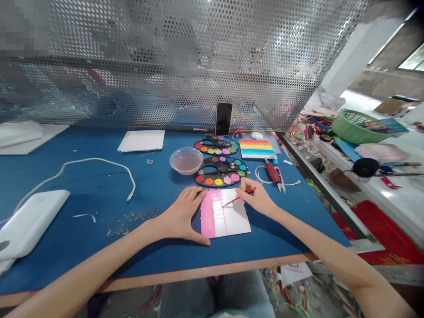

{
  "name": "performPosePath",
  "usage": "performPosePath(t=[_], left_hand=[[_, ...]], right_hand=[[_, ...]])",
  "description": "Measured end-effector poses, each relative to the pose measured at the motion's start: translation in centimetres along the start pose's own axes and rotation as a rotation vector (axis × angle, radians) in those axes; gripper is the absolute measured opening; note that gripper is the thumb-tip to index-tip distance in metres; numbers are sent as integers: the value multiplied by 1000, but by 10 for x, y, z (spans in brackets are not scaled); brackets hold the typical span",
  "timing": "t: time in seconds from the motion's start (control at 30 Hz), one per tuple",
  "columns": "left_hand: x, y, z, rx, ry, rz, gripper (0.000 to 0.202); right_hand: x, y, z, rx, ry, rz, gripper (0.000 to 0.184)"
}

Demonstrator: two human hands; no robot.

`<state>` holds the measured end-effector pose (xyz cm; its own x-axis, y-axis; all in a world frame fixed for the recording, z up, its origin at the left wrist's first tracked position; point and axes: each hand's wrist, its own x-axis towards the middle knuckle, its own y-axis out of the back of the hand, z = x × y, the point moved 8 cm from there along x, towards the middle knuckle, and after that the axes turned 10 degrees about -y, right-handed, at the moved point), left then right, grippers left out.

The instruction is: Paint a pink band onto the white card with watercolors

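Observation:
In my right hand (256, 196) is a thin red paintbrush (236, 199), its tip on a white board (236, 221) with a pink painted band along the left side. A thin pink line runs down the board, right of that band. My left hand (185, 212) spreads its thumb and fingers around the board's left edge, the fingers at the top corner and the thumb at the bottom. Just beyond the board lies a black paint palette (220, 170) with round colour cakes. A second palette (215, 145) is behind it, and a plastic bowl of cloudy water (186, 160) stands to their left.
A rainbow-striped board (257, 149), red-handled snips (273, 172) and a white mouse (256, 135) lie at the right. A phone (224, 118) leans against the perforated metal screen (185, 88). White sheets (142, 140), a white cable (96, 160) and a white device (33, 221) occupy the left.

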<state>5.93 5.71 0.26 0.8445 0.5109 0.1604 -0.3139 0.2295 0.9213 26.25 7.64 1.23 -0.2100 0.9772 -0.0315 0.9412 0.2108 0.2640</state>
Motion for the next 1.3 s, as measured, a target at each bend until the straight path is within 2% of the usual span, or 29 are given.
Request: performPosePath(t=[0.17,0.37,0.57,0.93,1.07,1.2,1.3], left_hand=[[2,2,1,-19,14,3,124],[3,1,1,7,30,-28,126],[1,-1,0,14,7,-9,125],[1,0,1,17,-3,5,121],[1,-1,1,27,3,-12,123],[1,0,1,19,10,-13,126],[2,0,1,10,11,-6,127]], right_hand=[[0,-2,2,-14,-13,-25,35],[1,0,2,-21,3,5,38],[2,0,5,-16,9,13,38],[1,-4,3,-22,1,-39,39],[2,-2,3,-24,18,-23,37],[2,-5,4,-29,1,-62,39],[1,-2,2,-27,7,-26,39]])
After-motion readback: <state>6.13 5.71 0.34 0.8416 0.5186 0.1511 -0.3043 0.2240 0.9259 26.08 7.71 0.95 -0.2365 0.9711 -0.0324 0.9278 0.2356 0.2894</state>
